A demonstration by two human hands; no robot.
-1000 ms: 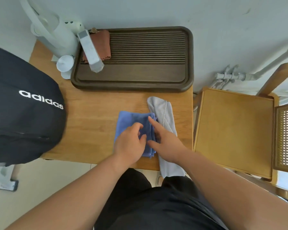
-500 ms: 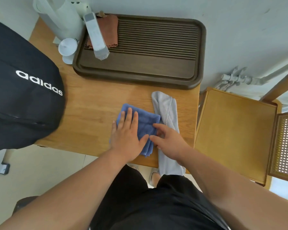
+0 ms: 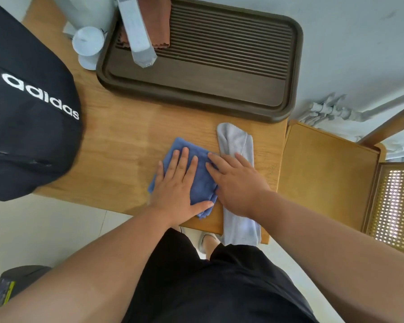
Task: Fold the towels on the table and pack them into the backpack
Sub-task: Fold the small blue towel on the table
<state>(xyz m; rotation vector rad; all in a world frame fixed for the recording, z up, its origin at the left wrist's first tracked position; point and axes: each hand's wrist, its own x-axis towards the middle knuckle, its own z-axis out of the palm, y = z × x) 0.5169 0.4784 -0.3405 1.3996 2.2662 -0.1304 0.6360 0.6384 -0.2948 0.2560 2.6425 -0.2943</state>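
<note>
A folded blue towel (image 3: pixel 202 183) lies near the front edge of the wooden table (image 3: pixel 121 145). My left hand (image 3: pixel 176 185) presses flat on it with straight fingers. My right hand (image 3: pixel 237 183) lies flat beside it, fingertips on the blue towel's right edge and palm over a grey towel (image 3: pixel 234 141). The grey towel is folded into a long strip that hangs over the table's front edge. A black backpack (image 3: pixel 26 117) with white lettering stands at the table's left end.
A dark brown slatted tray (image 3: pixel 219 89) fills the back of the table, with a brown cloth (image 3: pixel 159 24) and a grey spout-like object (image 3: pixel 138 33) on it. A white kettle and cup (image 3: pixel 88 43) stand at the back left. A wooden chair (image 3: pixel 324 178) is on the right.
My left hand went from curled on the blue towel to flat with straight fingers. My right hand flattened beside it over the grey towel. The blue towel now lies flatter.
</note>
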